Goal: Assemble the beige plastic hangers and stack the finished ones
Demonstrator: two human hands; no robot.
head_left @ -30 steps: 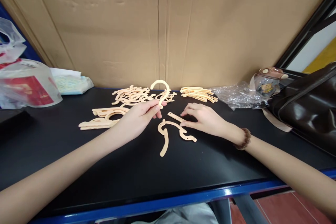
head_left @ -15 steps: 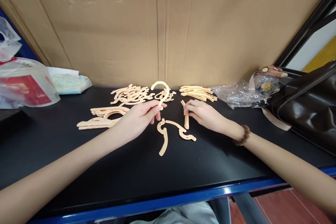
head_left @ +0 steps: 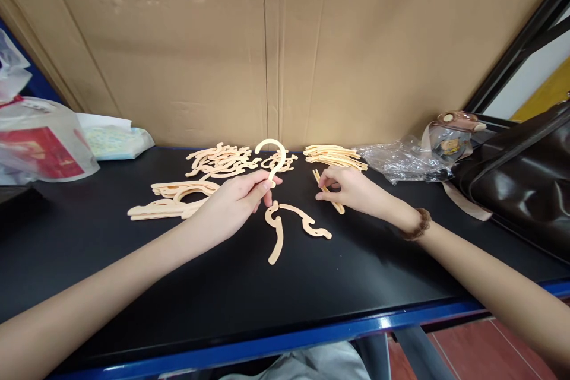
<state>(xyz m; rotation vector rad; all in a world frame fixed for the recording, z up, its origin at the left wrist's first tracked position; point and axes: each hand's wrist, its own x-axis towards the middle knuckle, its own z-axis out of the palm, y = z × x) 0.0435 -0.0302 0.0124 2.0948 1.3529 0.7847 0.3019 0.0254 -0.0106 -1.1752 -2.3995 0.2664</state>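
My left hand [head_left: 249, 191] pinches the lower end of a cream hanger hook [head_left: 282, 157] between thumb and fingers, with its curve upright. Below it, two curved hanger arms [head_left: 276, 240] [head_left: 307, 221] lie separately on the black table [head_left: 214, 291]. To the right, my right hand [head_left: 345, 190] has its thumb and fingers curled around a pair of straight hanger bars [head_left: 335, 204], which slant down to the right. Part of the bars is hidden behind the fingers. Beside my left forearm lies a stack of flat hanger pieces [head_left: 162, 209].
Along the back are piles of curved arms [head_left: 218, 157], small hooks [head_left: 289, 161] and straight bars [head_left: 333, 155]. Clear plastic wrap [head_left: 396, 157] and a dark leather bag [head_left: 521, 172] stand right. At left are a plastic bag [head_left: 48, 142] and a wipes pack [head_left: 118, 139]. Cardboard [head_left: 178, 47] forms the back wall.
My right hand has shifted slightly right, and the straight bars have turned from nearly upright in view to a slant. My left hand keeps the hook almost still.
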